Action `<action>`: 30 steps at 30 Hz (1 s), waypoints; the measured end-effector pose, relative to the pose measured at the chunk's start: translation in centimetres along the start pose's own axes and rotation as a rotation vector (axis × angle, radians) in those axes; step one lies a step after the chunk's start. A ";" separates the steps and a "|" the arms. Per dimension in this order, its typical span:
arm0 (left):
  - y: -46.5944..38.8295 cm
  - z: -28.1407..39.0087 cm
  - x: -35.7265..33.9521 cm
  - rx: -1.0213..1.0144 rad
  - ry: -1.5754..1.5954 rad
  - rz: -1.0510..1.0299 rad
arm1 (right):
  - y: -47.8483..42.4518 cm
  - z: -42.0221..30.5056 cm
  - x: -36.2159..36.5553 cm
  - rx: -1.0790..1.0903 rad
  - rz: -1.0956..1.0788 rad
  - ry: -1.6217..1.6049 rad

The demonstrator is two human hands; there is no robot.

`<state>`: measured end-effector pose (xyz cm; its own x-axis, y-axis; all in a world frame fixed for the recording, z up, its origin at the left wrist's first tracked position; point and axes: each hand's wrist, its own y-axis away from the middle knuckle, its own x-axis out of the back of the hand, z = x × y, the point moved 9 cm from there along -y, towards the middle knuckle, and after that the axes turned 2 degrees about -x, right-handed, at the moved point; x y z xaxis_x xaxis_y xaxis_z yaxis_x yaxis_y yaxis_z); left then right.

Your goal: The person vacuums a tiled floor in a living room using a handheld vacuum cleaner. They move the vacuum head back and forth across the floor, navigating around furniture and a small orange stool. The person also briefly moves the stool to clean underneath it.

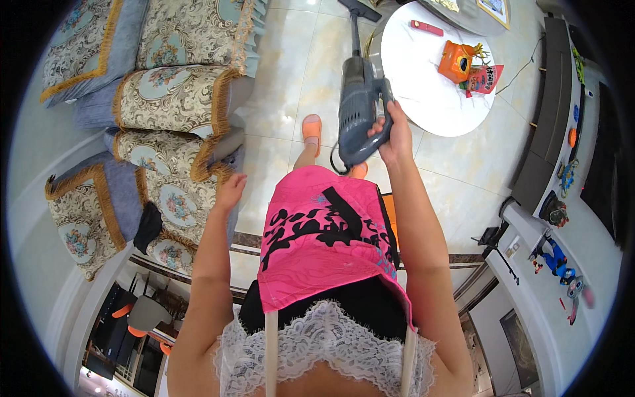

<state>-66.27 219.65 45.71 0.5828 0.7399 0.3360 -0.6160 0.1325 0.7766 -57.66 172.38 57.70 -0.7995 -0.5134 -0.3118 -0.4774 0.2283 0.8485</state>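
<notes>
My right hand (395, 131) is wrapped around the loop handle of a dark grey stick vacuum cleaner (358, 111). Its tube runs away from me to a flat floor head (364, 10), partly cut off by the picture's top edge. A black cord loops from the rear of the vacuum's body. My left hand (231, 192) hangs free beside the sofa's near armrest, fingers loosely apart, holding nothing. A floral sofa cover (173, 206) with gold fringe lies just to the left of that hand.
A round white table (421, 74) stands at right, bearing an orange container (455, 62), a red packet (483, 80) and a small red box (426, 28). The covered sofa (168, 99) lines the left. A low TV cabinet (528, 139) runs along the right wall. Pale floor tiles (278, 124) lie between.
</notes>
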 end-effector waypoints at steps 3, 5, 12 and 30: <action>-0.2 5.3 -1.0 -0.058 -0.131 0.031 | 2.8 0.5 4.4 -0.059 -0.004 0.165; -0.6 7.3 -2.7 -0.079 -0.089 0.019 | 5.4 -0.2 7.2 -0.102 0.016 0.295; 1.2 12.5 -9.9 -0.118 -0.120 -0.033 | 12.0 -4.4 19.1 -0.149 -0.044 0.643; 11.6 12.1 -25.0 -0.123 -0.016 0.072 | 22.4 -20.4 47.5 0.481 0.003 1.850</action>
<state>-81.52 194.70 52.79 0.5426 0.7401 0.3973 -0.7160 0.1601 0.6795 -98.95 136.21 70.65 0.3756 -0.5516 0.7447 -0.7830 0.2410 0.5735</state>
